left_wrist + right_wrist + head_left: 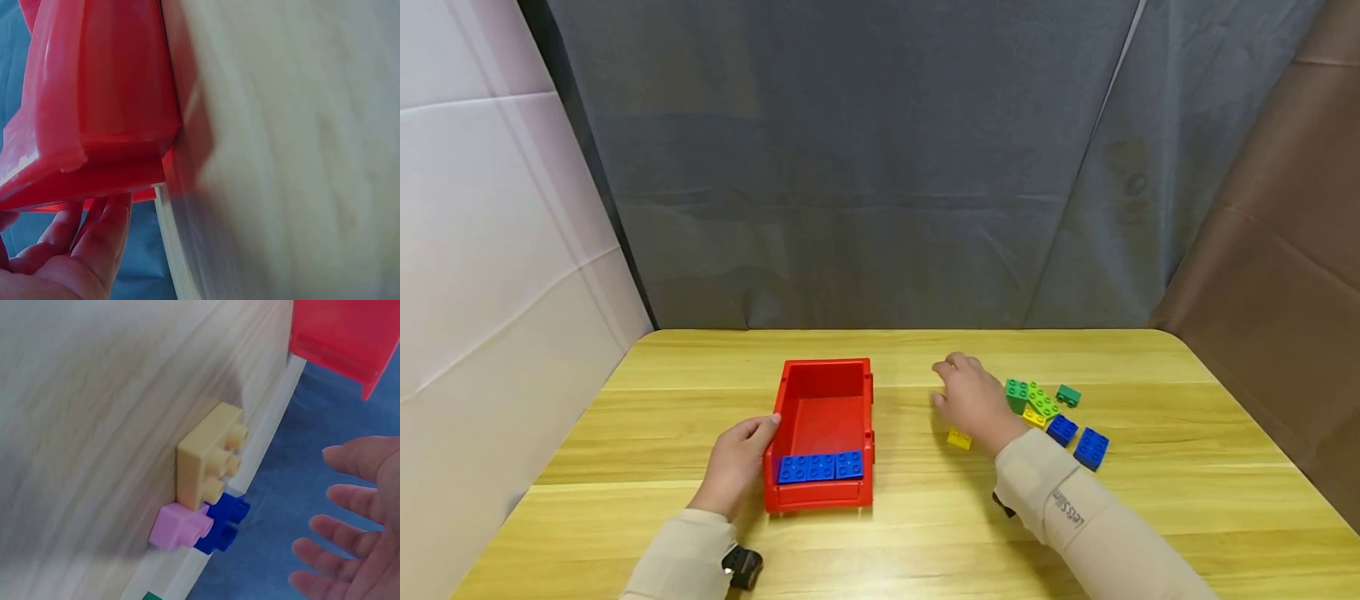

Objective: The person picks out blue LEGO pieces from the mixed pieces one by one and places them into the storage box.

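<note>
On the wooden table (625, 433), left of centre, stands a red plastic bin (824, 392), its long side running from the near edge toward the far one. The left hand (737, 461) rests against the bin's left wall near the front corner, fingers straight and thumb on the rim, likely steadying it so it does not slide; it grips nothing. Inside, against the front wall, two blue bricks (820, 467) lie in a row, studs up.

Right of the bin the right hand (973, 400) hovers above the table, fingers loosely spread and holding nothing, as the right wrist view confirms. Just beside it lies a yellow brick (959, 438), the nearest loose piece. Further right sits a cluster of bricks (1048, 412) in green, lime, yellow and blue, touching or nearly so, within easy reach.

The right sleeve (1067, 508) carries printed lettering that seems to read "LetsSlim".
</note>
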Tool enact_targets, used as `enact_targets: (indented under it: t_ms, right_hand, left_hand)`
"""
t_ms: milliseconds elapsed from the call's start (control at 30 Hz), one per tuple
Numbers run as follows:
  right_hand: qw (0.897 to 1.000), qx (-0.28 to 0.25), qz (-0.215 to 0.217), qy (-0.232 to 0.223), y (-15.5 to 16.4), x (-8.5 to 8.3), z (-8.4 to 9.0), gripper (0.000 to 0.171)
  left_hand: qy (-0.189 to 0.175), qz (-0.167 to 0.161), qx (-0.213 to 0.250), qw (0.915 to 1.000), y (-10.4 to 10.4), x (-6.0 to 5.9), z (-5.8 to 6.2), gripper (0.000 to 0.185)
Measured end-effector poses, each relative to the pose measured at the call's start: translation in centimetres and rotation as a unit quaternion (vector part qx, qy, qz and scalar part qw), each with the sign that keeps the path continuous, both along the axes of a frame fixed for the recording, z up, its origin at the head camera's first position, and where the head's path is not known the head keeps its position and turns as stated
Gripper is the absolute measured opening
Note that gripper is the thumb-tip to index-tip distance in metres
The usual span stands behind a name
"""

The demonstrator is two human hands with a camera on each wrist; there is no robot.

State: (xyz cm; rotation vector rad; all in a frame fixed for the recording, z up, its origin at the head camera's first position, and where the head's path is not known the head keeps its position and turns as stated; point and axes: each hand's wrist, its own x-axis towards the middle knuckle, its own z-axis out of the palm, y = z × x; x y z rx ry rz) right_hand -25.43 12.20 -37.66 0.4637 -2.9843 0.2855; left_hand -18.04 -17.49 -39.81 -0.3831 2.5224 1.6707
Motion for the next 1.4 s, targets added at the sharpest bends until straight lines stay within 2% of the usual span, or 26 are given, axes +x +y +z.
enact_targets:
  t_ms: [367, 700, 1400]
  right_hand:
    - [0.998, 0.023, -0.019, -0.052, 0.9, -0.6, -0.5, 0.041]
    - [0.991, 0.092, -0.041, -0.091, 1.2, -1.3, -1.2, 0.029]
    - [0.984, 0.101, -0.074, -0.130, 1.0, -1.6, -1.3, 0.023]
  left_hand:
    - [0.005, -0.003, 0.000, 1.0000, 0.1, -0.1, 0.0, 0.059]
    - [-0.001, -0.004, 0.000, 1.0000, 0.3, -0.1, -0.1, 0.059]
    - [-0.001, 0.000, -0.002, 1.0000, 0.1, 0.0, 0.0, 0.059]
